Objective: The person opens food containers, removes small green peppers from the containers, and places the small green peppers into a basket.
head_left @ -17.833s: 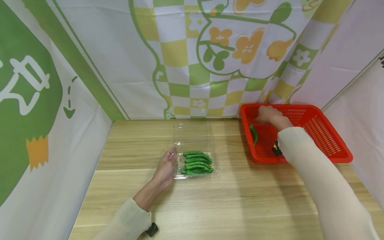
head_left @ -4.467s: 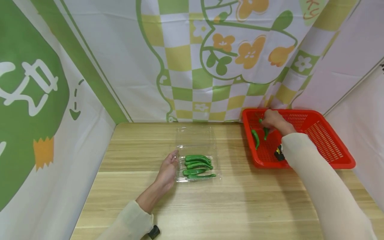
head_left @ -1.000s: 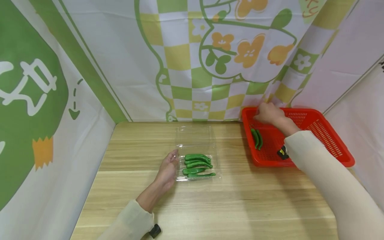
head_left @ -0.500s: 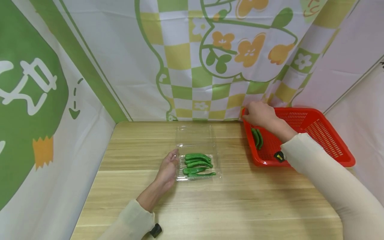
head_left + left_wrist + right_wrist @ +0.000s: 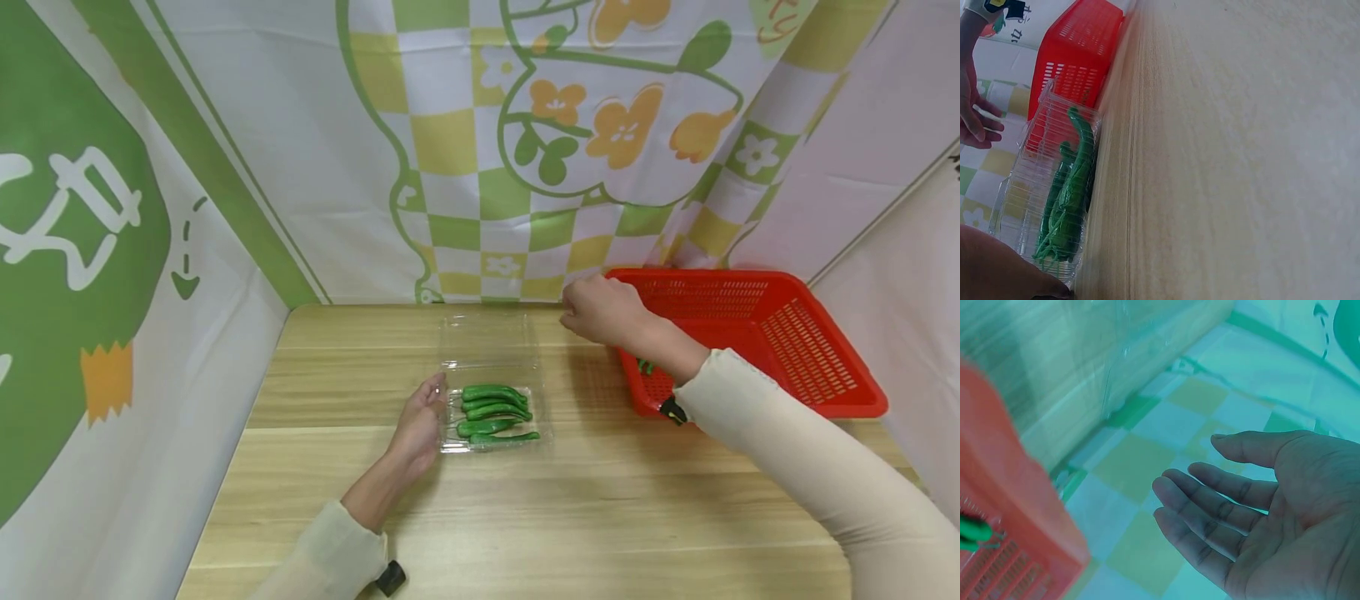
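Observation:
An open clear plastic clamshell box (image 5: 498, 447) lies on the table, its lid (image 5: 483, 340) folded back toward the curtain. Several green chili peppers (image 5: 493, 407) lie side by side in it. My left hand (image 5: 415, 429) grips the box by its left edge; in the left wrist view its thumb (image 5: 1004, 269) shows at the near end. My right hand (image 5: 603, 308) hovers just beyond the left rim of the red basket (image 5: 810, 350), empty, with fingers loosely bent in the right wrist view. Two green chili peppers (image 5: 974, 532) lie inside the basket by its left wall, mostly hidden by my right wrist in the head view.
The wooden table (image 5: 525, 517) ends at a patterned curtain (image 5: 510, 208) along the back. White and green cloth (image 5: 90, 275) hangs on the left side. The perforated basket stands at the back right, a hand's width or more from the box.
Since the earliest frame a second pepper has come to lie in the basket, and the box's peppers lie differently. Lately my right hand moved left, out over the basket's rim. My left hand stayed.

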`<state>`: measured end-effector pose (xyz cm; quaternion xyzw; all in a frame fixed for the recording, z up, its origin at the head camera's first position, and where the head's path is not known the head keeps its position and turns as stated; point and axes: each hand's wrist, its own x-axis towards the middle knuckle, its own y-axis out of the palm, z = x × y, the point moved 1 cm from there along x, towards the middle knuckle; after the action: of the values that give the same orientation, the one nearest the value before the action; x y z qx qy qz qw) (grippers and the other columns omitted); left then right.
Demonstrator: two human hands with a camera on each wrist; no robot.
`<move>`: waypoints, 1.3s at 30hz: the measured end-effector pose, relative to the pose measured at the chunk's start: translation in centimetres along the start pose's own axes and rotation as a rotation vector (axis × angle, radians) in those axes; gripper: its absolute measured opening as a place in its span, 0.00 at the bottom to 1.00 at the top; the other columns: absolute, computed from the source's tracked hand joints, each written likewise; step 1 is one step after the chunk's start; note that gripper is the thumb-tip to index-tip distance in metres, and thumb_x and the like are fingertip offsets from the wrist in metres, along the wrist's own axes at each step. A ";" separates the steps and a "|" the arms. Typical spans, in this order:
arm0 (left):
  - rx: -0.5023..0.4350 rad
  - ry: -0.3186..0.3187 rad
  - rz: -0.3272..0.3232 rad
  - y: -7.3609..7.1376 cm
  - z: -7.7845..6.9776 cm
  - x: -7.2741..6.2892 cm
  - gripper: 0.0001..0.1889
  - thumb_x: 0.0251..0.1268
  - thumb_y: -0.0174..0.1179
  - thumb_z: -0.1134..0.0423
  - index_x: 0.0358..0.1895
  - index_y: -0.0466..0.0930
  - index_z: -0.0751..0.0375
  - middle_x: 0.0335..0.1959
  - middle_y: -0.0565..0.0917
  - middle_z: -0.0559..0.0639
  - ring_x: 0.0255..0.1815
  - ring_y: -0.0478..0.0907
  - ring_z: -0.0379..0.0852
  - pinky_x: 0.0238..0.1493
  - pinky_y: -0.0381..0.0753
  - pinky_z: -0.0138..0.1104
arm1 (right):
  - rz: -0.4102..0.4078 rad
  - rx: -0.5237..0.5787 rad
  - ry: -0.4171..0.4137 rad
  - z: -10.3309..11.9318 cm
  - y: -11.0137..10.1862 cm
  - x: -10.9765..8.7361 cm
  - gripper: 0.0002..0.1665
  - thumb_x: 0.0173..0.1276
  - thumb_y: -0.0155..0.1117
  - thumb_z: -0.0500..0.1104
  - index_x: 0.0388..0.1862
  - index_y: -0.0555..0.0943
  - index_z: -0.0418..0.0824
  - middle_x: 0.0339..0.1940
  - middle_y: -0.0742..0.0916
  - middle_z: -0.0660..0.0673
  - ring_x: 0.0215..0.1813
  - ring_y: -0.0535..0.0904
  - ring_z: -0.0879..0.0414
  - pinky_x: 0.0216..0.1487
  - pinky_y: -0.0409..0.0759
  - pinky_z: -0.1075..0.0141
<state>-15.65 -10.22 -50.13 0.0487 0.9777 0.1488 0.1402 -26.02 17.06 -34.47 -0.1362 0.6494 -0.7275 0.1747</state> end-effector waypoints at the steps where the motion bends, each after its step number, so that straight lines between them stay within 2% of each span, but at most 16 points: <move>1: -0.001 0.001 0.001 0.0 0.0 0.0 0.31 0.83 0.33 0.75 0.85 0.40 0.72 0.88 0.38 0.65 0.88 0.32 0.64 0.86 0.30 0.53 | 0.008 -0.007 -0.014 0.4 0.2 0.0 0.20 0.69 0.66 0.41 0.18 0.71 0.47 0.20 0.68 0.54 0.26 0.69 0.54 0.21 0.70 0.57; 5: -0.001 0.003 0.002 0.0 0.0 0.1 0.31 0.83 0.33 0.75 0.85 0.40 0.72 0.88 0.38 0.65 0.88 0.32 0.65 0.86 0.30 0.54 | 0.040 -0.030 -0.073 1.9 1.1 -0.2 0.21 0.69 0.70 0.42 0.18 0.73 0.47 0.19 0.71 0.54 0.27 0.75 0.52 0.22 0.78 0.53; 10: -0.004 0.001 0.003 0.0 0.1 0.1 0.31 0.84 0.33 0.74 0.85 0.40 0.72 0.88 0.39 0.65 0.88 0.33 0.64 0.86 0.30 0.53 | 0.066 -0.049 -0.136 3.9 2.2 -0.6 0.17 0.69 0.71 0.43 0.21 0.77 0.46 0.19 0.78 0.51 0.27 0.79 0.50 0.24 0.81 0.50; 14: -0.012 0.006 0.009 0.0 0.1 0.0 0.31 0.83 0.32 0.75 0.85 0.39 0.72 0.88 0.38 0.65 0.88 0.32 0.63 0.86 0.30 0.53 | 0.074 -0.068 -0.189 5.2 3.0 -0.8 0.05 0.69 0.73 0.44 0.36 0.88 0.43 0.35 0.91 0.46 0.39 0.88 0.45 0.31 0.88 0.47; 17: -0.014 0.006 0.010 -0.1 0.1 0.0 0.31 0.83 0.32 0.75 0.85 0.39 0.72 0.88 0.38 0.65 0.88 0.32 0.63 0.86 0.30 0.53 | 0.080 -0.104 -0.231 6.1 3.6 -0.8 0.13 0.69 0.74 0.45 0.49 0.90 0.42 0.48 0.93 0.44 0.48 0.90 0.45 0.38 0.91 0.46; 21: -0.012 0.005 0.010 -0.1 0.1 0.1 0.31 0.83 0.33 0.75 0.85 0.39 0.72 0.88 0.38 0.64 0.88 0.32 0.63 0.86 0.30 0.53 | 0.120 -0.119 -0.258 7.1 4.5 -0.8 0.15 0.70 0.74 0.46 0.52 0.89 0.42 0.50 0.93 0.44 0.49 0.90 0.45 0.43 0.91 0.49; 25: -0.012 0.003 0.008 0.0 0.1 0.1 0.31 0.84 0.33 0.74 0.85 0.39 0.72 0.88 0.38 0.64 0.88 0.32 0.63 0.86 0.30 0.53 | 0.173 -0.090 -0.263 7.8 5.4 -0.6 0.16 0.71 0.73 0.45 0.55 0.88 0.42 0.53 0.92 0.43 0.52 0.89 0.45 0.44 0.92 0.50; 29: -0.015 -0.006 -0.006 0.0 0.2 0.3 0.31 0.84 0.34 0.73 0.85 0.41 0.71 0.88 0.39 0.63 0.88 0.33 0.62 0.87 0.31 0.53 | 0.183 -0.067 -0.280 8.3 6.3 -0.4 0.16 0.70 0.72 0.42 0.55 0.88 0.41 0.53 0.92 0.43 0.52 0.89 0.45 0.44 0.92 0.49; 34: -0.013 -0.008 -0.011 0.0 0.2 0.3 0.31 0.84 0.34 0.73 0.85 0.41 0.71 0.88 0.39 0.64 0.88 0.33 0.62 0.87 0.31 0.53 | 0.171 -0.046 -0.337 8.8 7.3 -0.2 0.12 0.69 0.72 0.40 0.50 0.88 0.39 0.47 0.93 0.44 0.45 0.89 0.50 0.43 0.91 0.54; 39: -0.004 -0.002 -0.010 0.0 0.2 0.2 0.31 0.84 0.33 0.74 0.85 0.41 0.72 0.88 0.39 0.65 0.88 0.33 0.63 0.87 0.32 0.53 | 0.154 -0.055 -0.336 9.4 8.2 0.1 0.03 0.65 0.72 0.38 0.35 0.85 0.43 0.36 0.90 0.47 0.36 0.84 0.54 0.35 0.87 0.55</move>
<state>-15.76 -10.16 -50.35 0.0439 0.9775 0.1498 0.1419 -21.42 7.79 -41.49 -0.2103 0.6392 -0.6609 0.3324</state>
